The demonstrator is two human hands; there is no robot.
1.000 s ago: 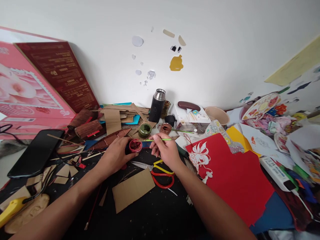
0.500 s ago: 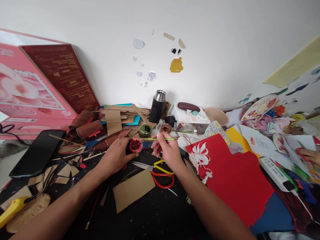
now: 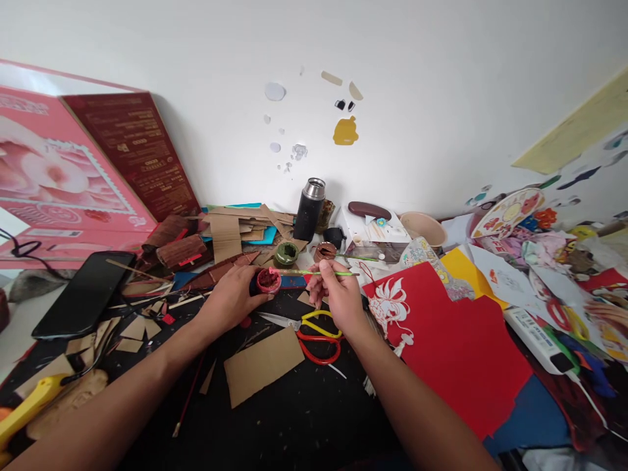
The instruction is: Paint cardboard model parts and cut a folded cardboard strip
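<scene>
My left hand [image 3: 234, 296] is closed round a small jar of red paint [image 3: 268, 282], its open mouth tipped towards me. In my right hand [image 3: 337, 296] a thin green paintbrush [image 3: 314, 272] is pinched, lying almost level. The brush's red-coated tip is at the jar's rim. Just behind stand an open jar of green paint [image 3: 286, 254] and a jar of brown paint [image 3: 324, 252]. Below my hands lie scissors [image 3: 314, 330] with red and yellow handles and a flat piece of cardboard [image 3: 265, 366].
A black thermos [image 3: 310, 210] stands open near the wall. Red card [image 3: 461, 353] covers the right side. At left are a phone [image 3: 81, 294], cardboard scraps [image 3: 226, 239] and a yellow-handled tool [image 3: 34, 405]. Another person's hand [image 3: 608, 311] shows at the far right edge.
My right hand has moved slightly right, drawing the brush back so its tip now sits at the jar's rim. The view has shifted a little. At far right, red and yellow scissor handles now show.
</scene>
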